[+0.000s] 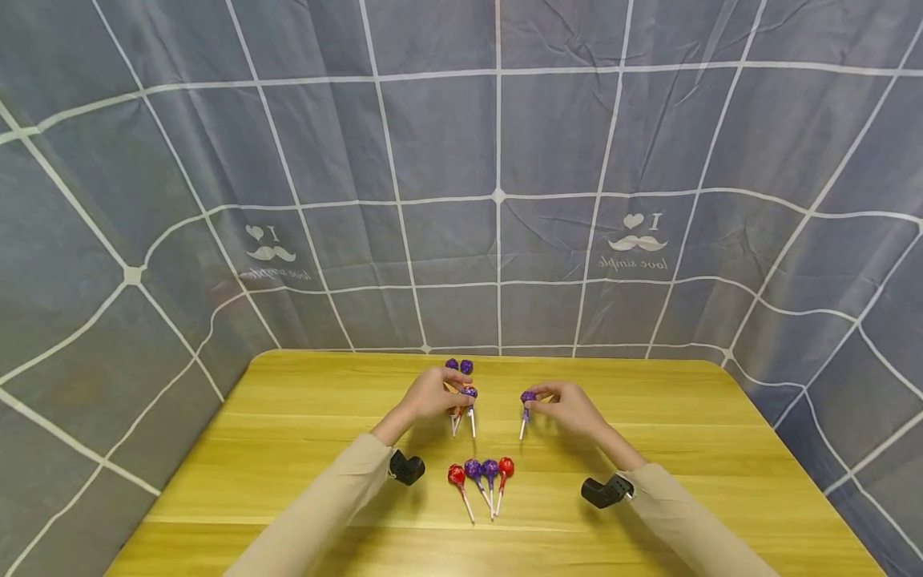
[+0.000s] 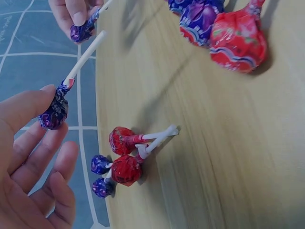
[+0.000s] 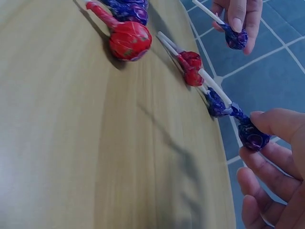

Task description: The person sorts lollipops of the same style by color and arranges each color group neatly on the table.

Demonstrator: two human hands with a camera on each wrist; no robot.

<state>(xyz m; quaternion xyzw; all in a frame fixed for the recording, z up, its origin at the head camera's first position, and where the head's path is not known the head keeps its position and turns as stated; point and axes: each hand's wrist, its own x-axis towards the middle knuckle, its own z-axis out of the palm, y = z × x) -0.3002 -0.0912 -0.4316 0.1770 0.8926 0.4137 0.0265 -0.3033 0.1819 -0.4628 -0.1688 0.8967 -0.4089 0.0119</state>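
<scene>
My left hand (image 1: 430,394) pinches a purple-wrapped lollipop (image 2: 55,110) by its head between thumb and fingers, its white stick pointing toward me. Over to the right, my right hand (image 1: 572,407) grips another purple lollipop (image 3: 252,134) in the same way; both are held above the table. Below and behind the left hand lie two red lollipops (image 2: 127,170) and two purple lollipops (image 2: 101,187), partly hidden by that hand in the head view. Closer to me is a fanned row, with a red lollipop (image 1: 457,475) and another red one (image 1: 506,466) outside two purple ones (image 1: 490,468).
The lollipops lie on a yellow wood-grain table (image 1: 288,449). A grey curtain (image 1: 447,144) with white grid lines hangs behind its far edge and along both sides. A black wrist camera (image 1: 407,468) sits on the left sleeve, another (image 1: 607,490) on the right.
</scene>
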